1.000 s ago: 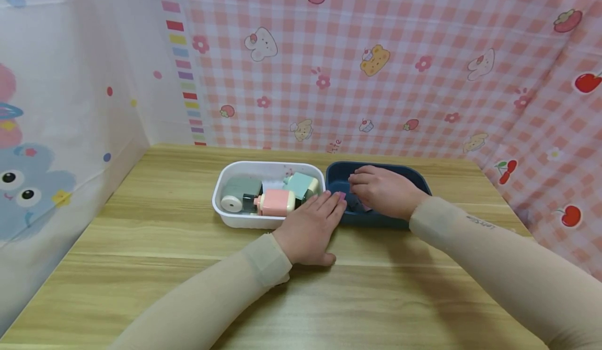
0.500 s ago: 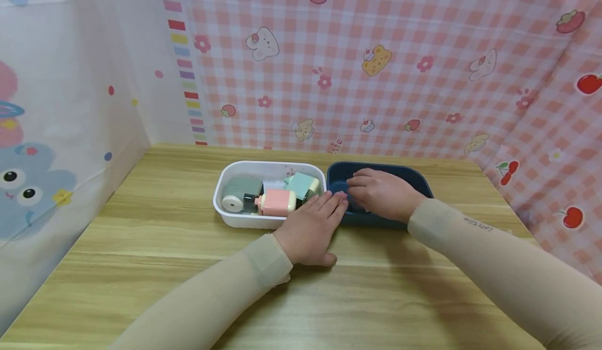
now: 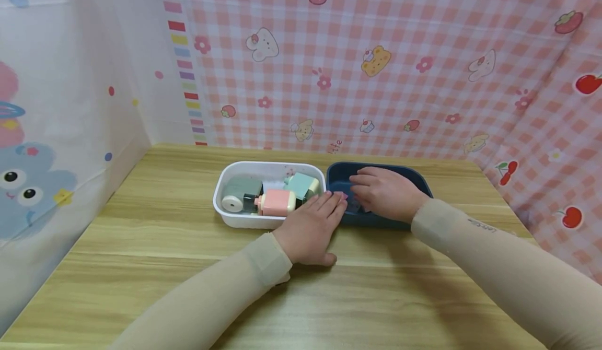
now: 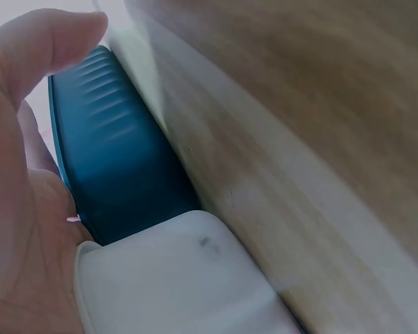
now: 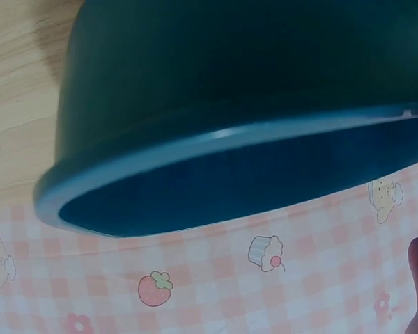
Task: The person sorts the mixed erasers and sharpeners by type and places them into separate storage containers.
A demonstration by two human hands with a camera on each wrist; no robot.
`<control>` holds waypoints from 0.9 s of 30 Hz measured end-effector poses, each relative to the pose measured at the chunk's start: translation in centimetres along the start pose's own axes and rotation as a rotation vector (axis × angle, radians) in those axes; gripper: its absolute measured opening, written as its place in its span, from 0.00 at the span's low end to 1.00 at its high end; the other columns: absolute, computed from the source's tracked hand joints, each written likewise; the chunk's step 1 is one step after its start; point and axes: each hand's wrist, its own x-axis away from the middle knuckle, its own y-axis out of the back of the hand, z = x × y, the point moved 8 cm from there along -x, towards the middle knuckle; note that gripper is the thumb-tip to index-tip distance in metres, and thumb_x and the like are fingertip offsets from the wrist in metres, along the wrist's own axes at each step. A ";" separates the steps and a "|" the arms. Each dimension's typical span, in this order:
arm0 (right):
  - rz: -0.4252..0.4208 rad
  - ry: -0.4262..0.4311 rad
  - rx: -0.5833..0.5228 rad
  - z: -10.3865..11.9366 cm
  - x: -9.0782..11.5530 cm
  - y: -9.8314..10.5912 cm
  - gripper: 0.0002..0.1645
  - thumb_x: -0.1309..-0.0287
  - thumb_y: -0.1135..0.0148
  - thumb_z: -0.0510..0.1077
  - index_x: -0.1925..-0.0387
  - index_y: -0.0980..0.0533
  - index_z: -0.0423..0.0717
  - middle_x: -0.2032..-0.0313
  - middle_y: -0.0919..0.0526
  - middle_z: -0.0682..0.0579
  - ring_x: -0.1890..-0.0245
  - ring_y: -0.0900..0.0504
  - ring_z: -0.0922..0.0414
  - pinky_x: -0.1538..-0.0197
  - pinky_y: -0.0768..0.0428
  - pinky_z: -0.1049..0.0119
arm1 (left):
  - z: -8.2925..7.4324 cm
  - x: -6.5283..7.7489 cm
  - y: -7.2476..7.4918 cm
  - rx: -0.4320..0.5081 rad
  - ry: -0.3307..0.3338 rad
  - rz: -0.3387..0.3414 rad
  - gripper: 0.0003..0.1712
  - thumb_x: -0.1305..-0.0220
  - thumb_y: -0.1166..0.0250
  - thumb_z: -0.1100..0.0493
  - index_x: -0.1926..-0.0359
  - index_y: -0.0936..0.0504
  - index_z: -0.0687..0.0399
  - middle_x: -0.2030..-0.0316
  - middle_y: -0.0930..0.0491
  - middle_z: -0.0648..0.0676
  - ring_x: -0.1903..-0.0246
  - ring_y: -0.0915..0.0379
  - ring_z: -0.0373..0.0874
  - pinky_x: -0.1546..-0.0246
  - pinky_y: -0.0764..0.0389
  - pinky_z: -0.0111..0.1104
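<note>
My left hand point(image 3: 308, 230) lies with straight fingers over the near right corner of a white plastic basket point(image 3: 228, 220), fingertips reaching to the rim of a dark blue basket point(image 3: 380, 221). A small pink piece point(image 3: 344, 196) shows at those fingertips. The left wrist view has the palm against the white basket's rim. My right hand point(image 3: 388, 193) reaches over the blue basket, fingers bent down inside it; I cannot tell what they hold. In the white basket lie a pink box-shaped thing with a nozzle point(image 3: 277, 202), a mint-green one point(image 3: 298, 184) and a grey-green one with a white disc point(image 3: 243, 188).
Both baskets stand side by side at the back of a wooden table point(image 3: 188, 266). Behind it hangs a pink checked cloth point(image 3: 291, 89), and a white printed cloth point(image 3: 70, 104) hangs at the left.
My right fingers shift slightly left, then back right, inside the blue basket. The left hand stays in place, with the pink piece showing a little differently at its fingertips.
</note>
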 end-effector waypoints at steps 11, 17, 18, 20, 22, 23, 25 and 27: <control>-0.017 -0.036 0.003 -0.5 0.8 0.1 0.18 0.38 0.25 0.44 0.48 0.13 0.43 0.44 0.11 0.44 0.39 0.15 0.46 0.33 0.18 0.50 | 0.4 0.1 0.3 0.049 -0.021 -0.010 0.65 0.37 0.35 0.26 0.15 0.54 0.55 0.14 0.56 0.57 0.15 0.60 0.53 0.15 0.53 0.45; -0.010 -0.074 0.015 -0.9 1.3 0.3 0.19 0.37 0.26 0.44 0.46 0.13 0.42 0.42 0.12 0.43 0.38 0.15 0.45 0.33 0.19 0.48 | 0.6 0.2 0.7 0.069 -0.041 -0.039 0.58 0.32 0.37 0.31 0.15 0.50 0.55 0.15 0.53 0.57 0.15 0.58 0.53 0.15 0.52 0.45; -0.012 -0.079 0.015 -1.0 1.4 0.3 0.20 0.37 0.26 0.44 0.46 0.13 0.41 0.42 0.12 0.42 0.38 0.15 0.44 0.33 0.19 0.48 | 0.6 0.2 0.9 0.073 -0.048 -0.045 0.57 0.31 0.37 0.31 0.15 0.50 0.55 0.15 0.53 0.56 0.15 0.57 0.53 0.15 0.52 0.45; -0.024 -0.084 0.013 -1.0 1.6 0.4 0.20 0.37 0.26 0.44 0.46 0.13 0.41 0.42 0.12 0.42 0.38 0.15 0.44 0.33 0.19 0.47 | 0.7 0.4 1.3 0.079 -0.072 -0.064 0.55 0.30 0.37 0.33 0.16 0.48 0.55 0.15 0.51 0.56 0.16 0.56 0.53 0.16 0.50 0.45; -0.040 -0.096 0.007 -1.1 2.0 0.5 0.21 0.38 0.26 0.44 0.45 0.14 0.40 0.42 0.13 0.41 0.38 0.16 0.43 0.33 0.19 0.47 | 0.9 0.6 1.8 0.084 -0.096 -0.088 0.53 0.29 0.37 0.34 0.16 0.47 0.54 0.16 0.49 0.56 0.16 0.54 0.53 0.16 0.48 0.45; -0.051 -0.107 0.004 -1.2 2.2 0.5 0.21 0.38 0.26 0.44 0.45 0.14 0.40 0.41 0.13 0.41 0.38 0.16 0.43 0.34 0.18 0.47 | 1.0 0.8 2.1 0.090 -0.108 -0.103 0.52 0.29 0.37 0.35 0.16 0.46 0.54 0.16 0.48 0.56 0.16 0.53 0.53 0.16 0.47 0.46; -0.074 -0.138 -0.007 -1.6 2.8 0.6 0.22 0.38 0.26 0.44 0.45 0.14 0.39 0.41 0.13 0.40 0.38 0.16 0.42 0.35 0.18 0.46 | 1.5 1.3 2.7 0.110 -0.124 -0.131 0.49 0.28 0.37 0.37 0.17 0.43 0.53 0.17 0.45 0.56 0.17 0.51 0.51 0.17 0.46 0.46; -0.093 -0.177 -0.020 -2.0 3.4 0.7 0.23 0.39 0.26 0.44 0.44 0.14 0.39 0.40 0.14 0.40 0.38 0.16 0.41 0.35 0.18 0.44 | 2.2 1.9 3.5 0.126 -0.121 -0.156 0.46 0.26 0.38 0.38 0.17 0.41 0.52 0.17 0.43 0.55 0.17 0.49 0.50 0.17 0.46 0.47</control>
